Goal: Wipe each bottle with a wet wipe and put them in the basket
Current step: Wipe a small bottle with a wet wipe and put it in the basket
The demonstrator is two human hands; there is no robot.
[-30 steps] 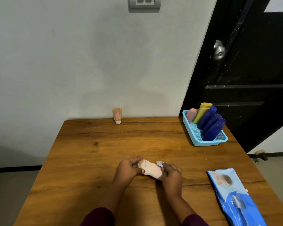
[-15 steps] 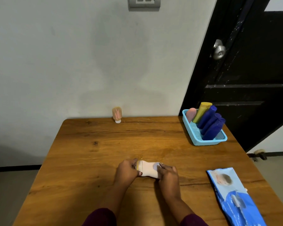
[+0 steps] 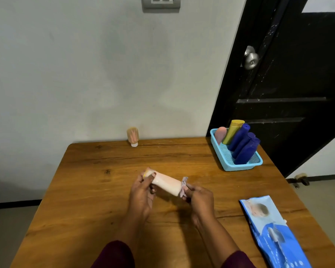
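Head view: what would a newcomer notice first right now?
First, the pale pink bottle held over mid-table: the left hand grips its yellow-capped end, and the right hand pinches a wet wipe against its base. Next, the light blue basket at the far right corner, packed with leaning bottles, three of them dark blue. A blue wipes pack lies near the right edge.

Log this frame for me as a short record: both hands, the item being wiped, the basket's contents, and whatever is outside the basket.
left hand: grips the pale pink bottle at its yellow-capped end
right hand: pinches a wet wipe against the bottle's other end
basket: blue, far right of the table; holds five bottles: one pink, one yellow, three dark blue
outside basket: small tan bottle standing cap-down at the far edge
wipes pack: lies near the right edge
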